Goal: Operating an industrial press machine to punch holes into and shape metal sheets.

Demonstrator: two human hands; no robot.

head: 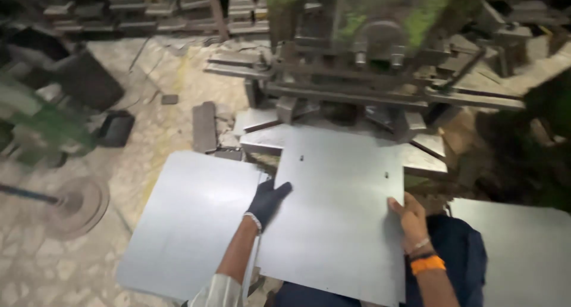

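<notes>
I hold a flat grey metal sheet with small punched holes and a notched corner, level in front of a green press machine. My left hand, in a dark glove, grips the sheet's left edge. My right hand, bare with an orange wristband and a bracelet, grips its right edge. The sheet's far end reaches toward the steel bed of the press.
A stack of plain metal sheets lies to the left, and another sheet to the right. Metal blocks and dies litter the stone floor. A green machine with a wheel stands at the far left.
</notes>
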